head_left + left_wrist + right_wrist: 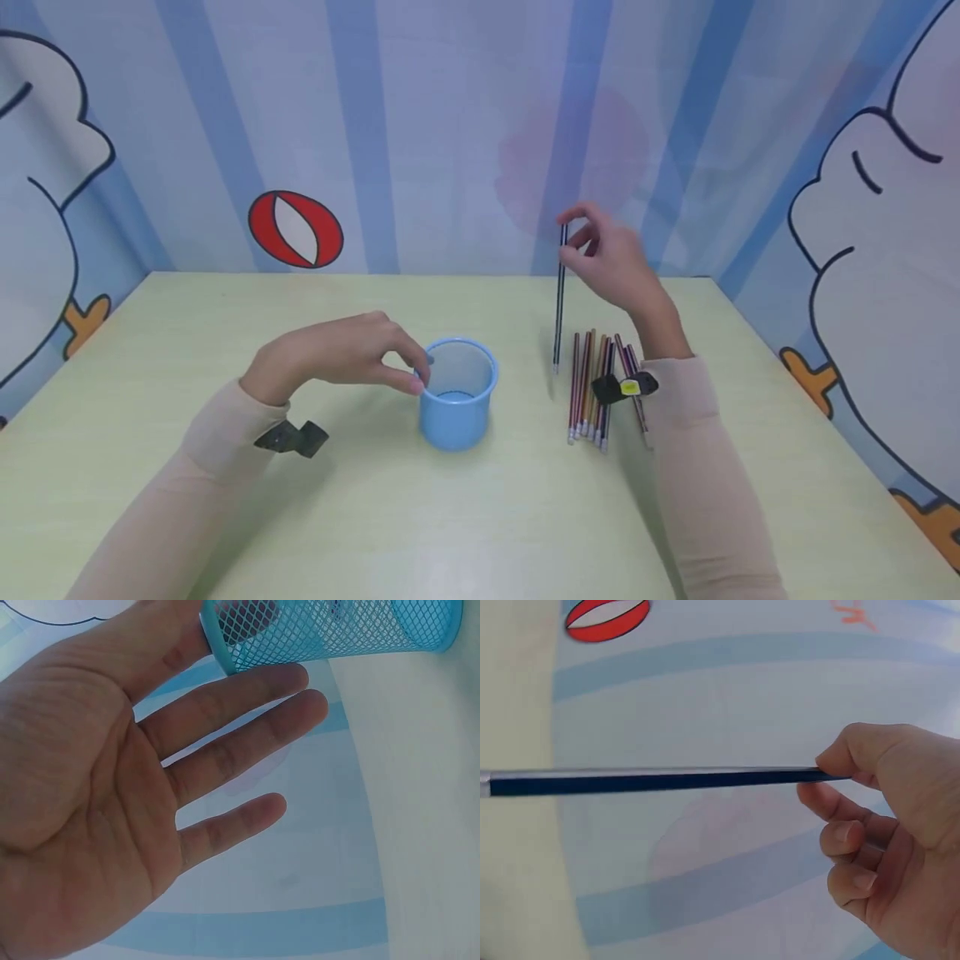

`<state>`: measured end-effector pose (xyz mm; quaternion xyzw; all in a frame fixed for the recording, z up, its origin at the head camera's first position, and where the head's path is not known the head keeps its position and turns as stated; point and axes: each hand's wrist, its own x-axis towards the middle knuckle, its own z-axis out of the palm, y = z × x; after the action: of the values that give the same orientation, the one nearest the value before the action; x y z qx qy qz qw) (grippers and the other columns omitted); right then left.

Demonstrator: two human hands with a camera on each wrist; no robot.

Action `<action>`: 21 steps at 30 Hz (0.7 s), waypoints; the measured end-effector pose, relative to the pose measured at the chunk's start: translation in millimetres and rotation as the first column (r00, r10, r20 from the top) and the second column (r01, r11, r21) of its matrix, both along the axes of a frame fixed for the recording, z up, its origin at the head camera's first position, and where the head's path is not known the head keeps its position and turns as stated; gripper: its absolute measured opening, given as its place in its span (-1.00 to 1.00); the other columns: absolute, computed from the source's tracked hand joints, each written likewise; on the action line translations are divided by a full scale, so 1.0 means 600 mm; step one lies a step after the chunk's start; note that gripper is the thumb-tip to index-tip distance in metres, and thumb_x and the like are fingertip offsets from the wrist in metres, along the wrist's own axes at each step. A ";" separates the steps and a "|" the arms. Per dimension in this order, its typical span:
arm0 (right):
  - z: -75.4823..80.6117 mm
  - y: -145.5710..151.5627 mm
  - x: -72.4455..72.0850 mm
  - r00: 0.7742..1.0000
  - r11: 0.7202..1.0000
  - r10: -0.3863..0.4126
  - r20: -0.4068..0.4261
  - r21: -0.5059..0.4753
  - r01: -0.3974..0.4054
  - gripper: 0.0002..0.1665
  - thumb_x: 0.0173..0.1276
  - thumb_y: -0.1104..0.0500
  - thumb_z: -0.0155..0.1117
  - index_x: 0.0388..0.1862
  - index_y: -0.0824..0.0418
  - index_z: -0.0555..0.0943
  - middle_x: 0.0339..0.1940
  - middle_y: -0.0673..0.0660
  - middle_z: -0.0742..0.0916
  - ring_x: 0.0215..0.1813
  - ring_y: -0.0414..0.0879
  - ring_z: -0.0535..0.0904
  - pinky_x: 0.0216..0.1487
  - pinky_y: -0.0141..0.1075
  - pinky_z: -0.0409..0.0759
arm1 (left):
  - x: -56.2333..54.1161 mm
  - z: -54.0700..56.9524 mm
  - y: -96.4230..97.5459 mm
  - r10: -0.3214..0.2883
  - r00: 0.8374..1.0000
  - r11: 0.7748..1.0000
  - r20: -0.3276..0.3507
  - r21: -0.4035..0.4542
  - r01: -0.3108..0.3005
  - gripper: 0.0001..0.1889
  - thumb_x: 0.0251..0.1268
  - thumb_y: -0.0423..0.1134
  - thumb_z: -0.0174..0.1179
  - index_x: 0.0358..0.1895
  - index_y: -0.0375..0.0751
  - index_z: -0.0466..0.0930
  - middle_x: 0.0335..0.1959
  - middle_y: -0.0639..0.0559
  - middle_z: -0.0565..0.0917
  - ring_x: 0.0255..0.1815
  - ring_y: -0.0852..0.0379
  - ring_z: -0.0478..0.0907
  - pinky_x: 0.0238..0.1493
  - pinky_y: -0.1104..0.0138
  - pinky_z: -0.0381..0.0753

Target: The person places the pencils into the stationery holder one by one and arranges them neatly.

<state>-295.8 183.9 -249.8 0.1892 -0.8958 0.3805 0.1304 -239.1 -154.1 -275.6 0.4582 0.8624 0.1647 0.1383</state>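
Observation:
My left hand (347,350) pinches the near-left rim of a light blue mesh pencil cup (453,427), which stands upright on the table. In the left wrist view the thumb is at the cup's (307,634) rim, while the other fingers stretch out beside its wall. Raised over the table to the right of the cup, my right hand (613,260) pinches a dark blue and white striped pencil (559,308) near its top end. The pencil hangs nearly upright with its eraser end down. Thumb and index finger meet on the pencil (652,781) in the right wrist view; the remaining fingers curl loosely.
Several striped pencils (587,392) lie in a bunch right of the cup, eraser ends toward me, partly behind the right wrist strap (625,387). The pale table (360,533) ends at a blue striped cloth backdrop (450,150) with cartoon pictures.

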 end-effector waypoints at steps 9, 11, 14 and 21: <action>0.058 -0.007 0.060 0.977 0.978 0.021 -0.212 -0.201 -0.064 -0.62 0.47 0.14 0.21 0.23 0.07 0.48 -0.26 0.09 0.65 -0.39 0.00 0.42 -0.40 -0.29 0.39 | 0.002 0.003 0.005 -0.014 1.000 1.000 -0.006 -0.002 0.014 -0.74 0.34 -0.11 0.33 0.02 -0.06 0.75 -0.10 0.25 0.73 0.00 0.21 0.65 0.05 0.25 0.62; 0.064 -0.012 0.068 0.971 0.963 0.025 -0.237 -0.254 -0.087 -0.62 0.47 0.15 0.22 0.23 0.06 0.49 -0.27 0.10 0.65 -0.39 -0.01 0.43 -0.39 -0.31 0.40 | 0.003 0.004 0.006 -0.014 1.000 1.000 0.001 -0.005 0.014 -0.74 0.34 -0.10 0.33 0.02 -0.06 0.75 -0.10 0.25 0.73 0.01 0.21 0.64 0.05 0.25 0.62; 0.064 -0.022 0.076 0.962 0.943 0.043 -0.270 -0.308 -0.128 -0.63 0.47 0.17 0.23 0.22 0.08 0.49 -0.28 0.11 0.66 -0.37 -0.02 0.46 -0.35 -0.34 0.46 | 0.005 0.005 0.007 -0.010 1.000 1.000 0.013 -0.013 0.010 -0.74 0.34 -0.09 0.33 0.02 -0.05 0.75 -0.10 0.25 0.73 0.02 0.20 0.64 0.06 0.25 0.61; 0.043 -0.062 0.070 0.950 0.937 0.166 -0.263 -0.258 -0.235 -0.62 0.45 0.22 0.25 0.21 0.17 0.47 -0.29 0.11 0.68 -0.43 0.00 0.45 -0.41 -0.32 0.44 | 0.009 0.007 0.005 0.010 0.999 1.000 0.033 -0.016 -0.009 -0.75 0.34 -0.12 0.34 0.01 -0.07 0.76 -0.09 0.22 0.74 0.03 0.17 0.65 0.07 0.20 0.63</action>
<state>-253.8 146.5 -223.9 0.3033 -0.7851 0.4919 0.2229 -233.7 -151.0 -271.5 0.4502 0.8635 0.1660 0.1557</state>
